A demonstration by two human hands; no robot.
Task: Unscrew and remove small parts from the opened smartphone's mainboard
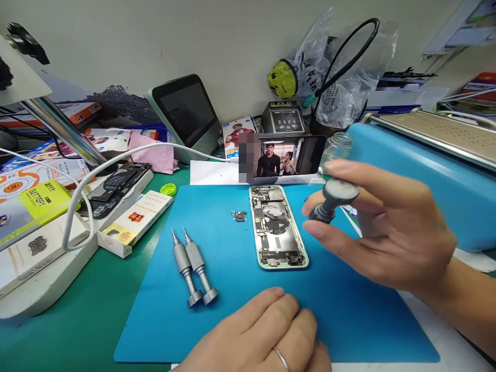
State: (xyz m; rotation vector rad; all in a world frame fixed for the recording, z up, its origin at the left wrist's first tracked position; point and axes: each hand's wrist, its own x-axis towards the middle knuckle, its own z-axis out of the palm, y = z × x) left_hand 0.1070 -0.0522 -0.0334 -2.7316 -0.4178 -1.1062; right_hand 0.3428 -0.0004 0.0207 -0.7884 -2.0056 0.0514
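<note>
My right hand [391,227] is raised to the right of an opened smartphone [277,227]. Thumb and fingers close around a grey precision screwdriver [340,192], its round cap turned toward me and its tip hidden. Low in front of the phone, my left hand [267,330], with a ring on one finger, rests with its fingers curled. Whatever it may hold is hidden beneath it. The phone lies with its inner parts exposed on a blue mat [228,289]. A small metal phone part [239,216] is just left of it.
Two more screwdrivers [196,268] lie side by side on the mat's left. Behind the phone, another phone [290,156] stands showing a video. Boxes [134,222], a white cable [127,152] and a lamp pole [65,132] crowd the left; a blue machine [418,181] stands right.
</note>
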